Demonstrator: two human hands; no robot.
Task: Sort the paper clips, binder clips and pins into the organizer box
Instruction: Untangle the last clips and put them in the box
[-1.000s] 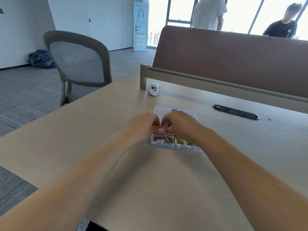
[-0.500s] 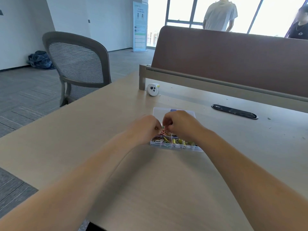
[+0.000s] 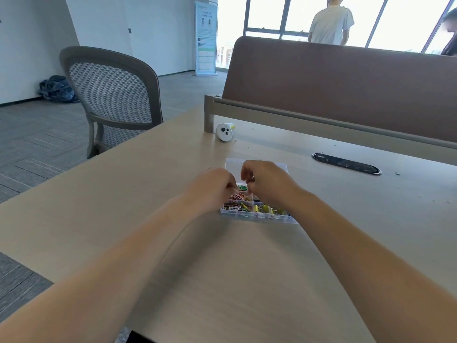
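A clear organizer box (image 3: 258, 217) lies on the wooden table, its lid (image 3: 282, 167) open behind it. The left compartments hold coloured paper clips (image 3: 238, 197), and yellow binder clips (image 3: 267, 209) fill the front right ones. Both hands hover over the box's left part. My left hand (image 3: 212, 186) has its fingers curled and pinches a thin paper clip at its fingertips. My right hand (image 3: 268, 181) is also curled, with thumb and finger pinching a clip just above the paper clips. My right hand hides the back compartments. No pins can be made out.
A small white round device (image 3: 223, 131) stands behind the box near the brown desk divider (image 3: 346, 78). A black cable slot (image 3: 346, 164) is set into the table at the right. A grey mesh chair (image 3: 111, 95) stands beyond the table's left edge. Two people stand at the far windows.
My hands, which touched fingertip to fingertip over the paper clips, have drawn slightly apart. My right hand has lifted a little.
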